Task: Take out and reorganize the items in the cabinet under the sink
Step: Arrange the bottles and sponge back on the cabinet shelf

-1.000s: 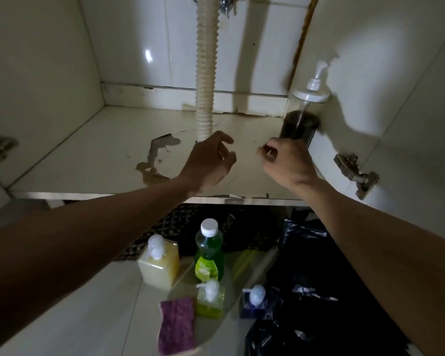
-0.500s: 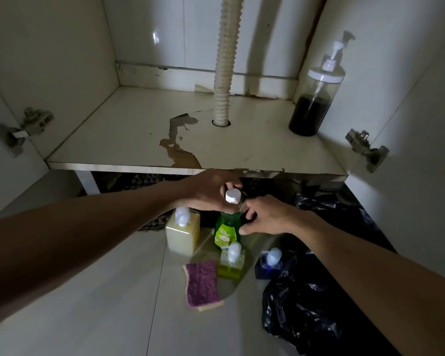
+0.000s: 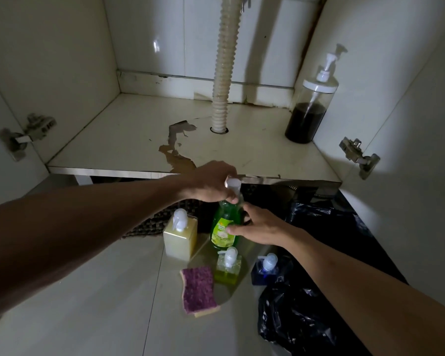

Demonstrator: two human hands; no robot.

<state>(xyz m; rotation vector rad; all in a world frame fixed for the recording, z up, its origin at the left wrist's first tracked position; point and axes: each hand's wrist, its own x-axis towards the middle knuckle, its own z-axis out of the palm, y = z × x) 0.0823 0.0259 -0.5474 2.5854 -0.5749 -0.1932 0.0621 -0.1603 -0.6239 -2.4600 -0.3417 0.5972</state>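
- While most items sit out on the floor tiles, the cabinet shelf holds only the dark pump bottle at its right rear corner.
- Left hand curls round the green bottle neck; right hand wraps its body, on the floor before the cabinet.
- Yellow dispenser, small green dispenser, blue dispenser and sponge look left to put back.
- Emptying seems nearly finished, restocking barely begun.
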